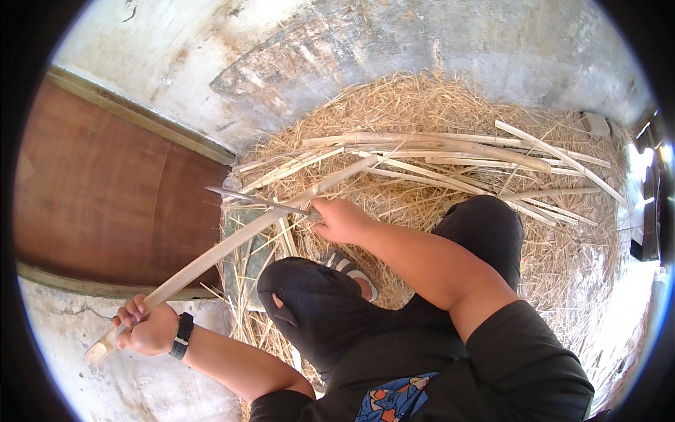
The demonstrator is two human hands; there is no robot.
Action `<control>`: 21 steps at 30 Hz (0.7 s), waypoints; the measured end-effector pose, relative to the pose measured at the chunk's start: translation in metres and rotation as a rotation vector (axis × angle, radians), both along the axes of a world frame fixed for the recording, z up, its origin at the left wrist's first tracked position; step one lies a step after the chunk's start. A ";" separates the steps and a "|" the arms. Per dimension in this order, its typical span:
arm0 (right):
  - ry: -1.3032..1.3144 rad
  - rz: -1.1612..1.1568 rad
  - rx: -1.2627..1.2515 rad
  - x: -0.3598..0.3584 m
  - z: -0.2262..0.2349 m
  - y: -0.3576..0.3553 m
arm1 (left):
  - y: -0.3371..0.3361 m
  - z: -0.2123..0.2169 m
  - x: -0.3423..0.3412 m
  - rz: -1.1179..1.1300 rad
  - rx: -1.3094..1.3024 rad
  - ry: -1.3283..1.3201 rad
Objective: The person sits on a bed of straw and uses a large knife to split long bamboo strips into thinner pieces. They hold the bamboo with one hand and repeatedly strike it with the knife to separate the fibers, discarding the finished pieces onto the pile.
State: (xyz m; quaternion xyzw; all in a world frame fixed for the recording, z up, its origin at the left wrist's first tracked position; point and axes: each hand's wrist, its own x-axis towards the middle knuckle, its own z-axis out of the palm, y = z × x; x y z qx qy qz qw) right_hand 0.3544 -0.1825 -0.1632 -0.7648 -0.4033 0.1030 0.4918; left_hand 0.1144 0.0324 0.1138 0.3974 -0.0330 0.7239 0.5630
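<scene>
The long stick (218, 254) slants from the near left up to the far right. The left hand (151, 329) is curled tight around its near end. The right hand (344, 221) grips a knife (242, 196), its blade crossing the stick, tip left. More sticks (450, 144) lie on straw (422, 98) near the floor's (594, 264) far edge.

Knife (242, 196) across pale bamboo (211, 259)
</scene>
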 end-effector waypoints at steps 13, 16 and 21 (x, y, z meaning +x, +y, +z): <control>0.180 0.022 -0.045 0.021 -0.011 0.006 | -0.011 0.034 -0.065 -0.125 0.232 -0.041; 0.338 -0.067 -0.187 0.021 -0.001 -0.001 | -0.018 0.037 -0.073 -0.128 0.293 -0.065; 0.085 0.116 0.015 -0.016 0.024 0.011 | -0.024 0.030 -0.057 -0.039 0.267 -0.097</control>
